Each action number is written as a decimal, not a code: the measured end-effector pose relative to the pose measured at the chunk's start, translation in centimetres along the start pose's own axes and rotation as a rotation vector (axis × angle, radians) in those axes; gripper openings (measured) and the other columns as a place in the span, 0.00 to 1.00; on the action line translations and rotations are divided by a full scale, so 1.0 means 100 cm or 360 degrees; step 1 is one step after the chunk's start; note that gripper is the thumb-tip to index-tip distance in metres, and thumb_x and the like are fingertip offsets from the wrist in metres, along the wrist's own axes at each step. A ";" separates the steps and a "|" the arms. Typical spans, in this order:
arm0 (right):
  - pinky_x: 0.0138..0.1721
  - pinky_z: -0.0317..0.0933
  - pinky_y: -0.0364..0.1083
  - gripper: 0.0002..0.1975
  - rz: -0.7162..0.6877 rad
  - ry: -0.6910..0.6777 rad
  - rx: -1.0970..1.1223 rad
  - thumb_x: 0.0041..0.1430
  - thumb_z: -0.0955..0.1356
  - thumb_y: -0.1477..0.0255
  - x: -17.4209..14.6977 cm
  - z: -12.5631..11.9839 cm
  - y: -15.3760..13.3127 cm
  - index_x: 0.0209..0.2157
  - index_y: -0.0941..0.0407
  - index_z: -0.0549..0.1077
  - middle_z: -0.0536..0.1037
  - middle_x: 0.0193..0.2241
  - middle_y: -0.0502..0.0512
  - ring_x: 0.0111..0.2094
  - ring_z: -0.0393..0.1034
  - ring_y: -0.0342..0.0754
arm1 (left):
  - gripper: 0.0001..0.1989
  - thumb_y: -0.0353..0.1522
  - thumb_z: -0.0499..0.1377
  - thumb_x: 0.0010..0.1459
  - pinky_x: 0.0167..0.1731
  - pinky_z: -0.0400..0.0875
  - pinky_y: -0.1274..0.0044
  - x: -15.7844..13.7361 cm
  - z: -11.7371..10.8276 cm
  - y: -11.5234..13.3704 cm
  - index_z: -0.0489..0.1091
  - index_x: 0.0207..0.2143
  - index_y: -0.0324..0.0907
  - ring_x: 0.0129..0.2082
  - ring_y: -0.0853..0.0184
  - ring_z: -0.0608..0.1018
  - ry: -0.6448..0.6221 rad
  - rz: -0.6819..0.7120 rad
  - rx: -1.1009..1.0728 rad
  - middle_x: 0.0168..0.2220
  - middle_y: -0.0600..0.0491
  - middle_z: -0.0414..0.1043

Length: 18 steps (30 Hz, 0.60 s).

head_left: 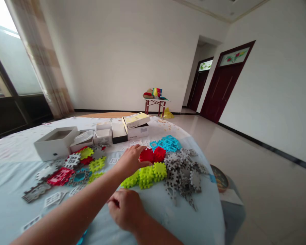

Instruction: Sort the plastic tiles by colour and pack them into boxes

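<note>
My left hand (131, 159) reaches across the table to a pile of red interlocking plastic building pieces (147, 155). Its fingers and thumb close around the pile's left edge. More red pieces (159, 154) sit just to the right. Lime-green pieces (146, 177) lie in neat stacks in front of the red ones, under and beside my left wrist. Closer to me, my right hand (127, 207) rests on the cloth with its fingers curled into a fist, and nothing shows in it. Its palm is hidden.
Grey pieces (185, 173) are heaped on the right, blue pieces (169, 144) behind the red. Mixed pieces (61, 176) spread at the left, with white window-shaped ones (53, 200). A white box (56, 141) and several smaller boxes line the back. The table's rounded edge (220, 207) lies right.
</note>
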State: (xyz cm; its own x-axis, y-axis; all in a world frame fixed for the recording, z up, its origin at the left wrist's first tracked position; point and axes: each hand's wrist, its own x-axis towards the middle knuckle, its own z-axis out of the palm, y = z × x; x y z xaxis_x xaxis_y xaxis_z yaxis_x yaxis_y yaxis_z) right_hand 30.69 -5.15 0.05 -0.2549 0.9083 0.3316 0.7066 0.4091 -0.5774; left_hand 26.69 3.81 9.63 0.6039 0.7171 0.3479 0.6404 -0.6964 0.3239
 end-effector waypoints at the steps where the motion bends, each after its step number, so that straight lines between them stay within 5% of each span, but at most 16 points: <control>1: 0.35 0.62 0.40 0.11 0.0008 -0.0004 -0.0002 0.53 0.62 0.74 0.000 0.000 0.000 0.33 0.52 0.75 0.78 0.30 0.51 0.34 0.73 0.46 | 0.28 0.48 0.55 0.51 0.45 0.63 0.69 0.010 0.004 -0.001 0.65 0.50 0.41 0.45 0.58 0.71 0.0009 -0.0001 0.0019 0.45 0.45 0.69; 7: 0.30 0.64 0.44 0.10 0.0152 -0.0149 -0.0220 0.51 0.62 0.71 0.002 0.008 0.003 0.28 0.54 0.75 0.79 0.29 0.55 0.31 0.74 0.52 | 0.30 0.50 0.57 0.47 0.44 0.63 0.66 0.054 0.036 0.002 0.67 0.49 0.43 0.47 0.55 0.70 -0.0033 -0.0062 0.0107 0.46 0.45 0.70; 12: 0.34 0.64 0.47 0.11 0.0080 -0.0310 -0.0362 0.50 0.64 0.71 0.006 0.018 0.010 0.35 0.55 0.75 0.79 0.35 0.57 0.40 0.72 0.57 | 0.32 0.52 0.58 0.45 0.45 0.62 0.62 0.071 0.057 0.008 0.68 0.47 0.42 0.47 0.51 0.70 -0.0042 -0.0085 0.0088 0.46 0.43 0.71; 18: 0.33 0.63 0.43 0.11 0.0127 -0.0159 -0.0137 0.54 0.61 0.74 0.000 0.007 0.003 0.32 0.55 0.75 0.78 0.30 0.54 0.33 0.73 0.49 | 0.29 0.50 0.52 0.52 0.49 0.60 0.63 0.040 0.026 -0.007 0.64 0.52 0.43 0.52 0.55 0.67 0.0140 -0.0079 -0.0001 0.52 0.45 0.66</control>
State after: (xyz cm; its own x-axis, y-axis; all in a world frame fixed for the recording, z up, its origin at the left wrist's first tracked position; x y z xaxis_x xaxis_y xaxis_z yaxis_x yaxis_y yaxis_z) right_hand 30.44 -4.92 -0.63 -0.2573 0.9435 0.2086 0.7801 0.3302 -0.5314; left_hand 29.88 7.25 8.53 0.5273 0.7458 0.4070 0.6682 -0.6599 0.3435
